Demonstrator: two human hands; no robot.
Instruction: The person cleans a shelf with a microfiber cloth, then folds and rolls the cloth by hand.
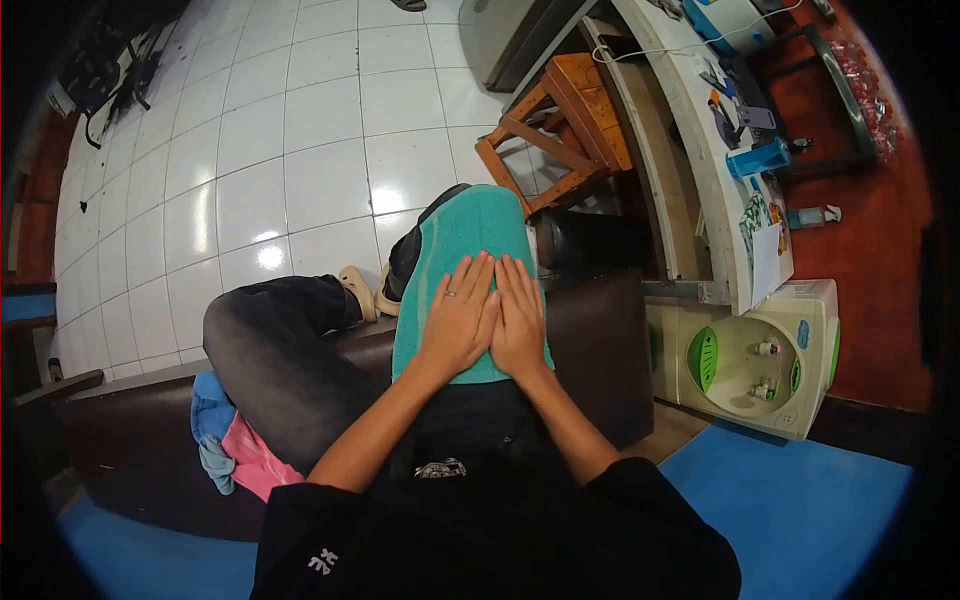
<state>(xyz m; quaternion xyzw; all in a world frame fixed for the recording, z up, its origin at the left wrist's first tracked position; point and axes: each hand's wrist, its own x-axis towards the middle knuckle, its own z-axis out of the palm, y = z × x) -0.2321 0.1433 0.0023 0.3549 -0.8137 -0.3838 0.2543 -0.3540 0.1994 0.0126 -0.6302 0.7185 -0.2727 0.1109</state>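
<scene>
**Flat palms on a teal towel**

The left hand (458, 318), with one ring on a finger, and the right hand (520, 322) lie side by side, index fingers touching. Both are spread flat with palms down and fingers straight; neither is closed on anything. Under them is the teal towel (462, 232), draped lengthwise over the person's raised leg. Its near edge sits just below the wrists and its far end runs over the knee.

The work appears to be smoothing the towel against the leg. To do it well, I would press evenly through the whole palm and stroke from the middle toward the edges. The leg should stay steady, so the cloth does not slide off its narrow, curved support. The far end looks the likeliest to bunch.

Counted: two hands, one ring and one teal towel. Two more cloths are bundled by the other thigh on the dark padded seat (595, 345), a pink cloth (258, 462) touching a blue cloth (208, 412). Beyond, on the white tiled floor (300, 130), stands one wooden stool (570, 115). One water dispenser (765, 355) with two taps stands by a cluttered counter (690, 140).
</scene>
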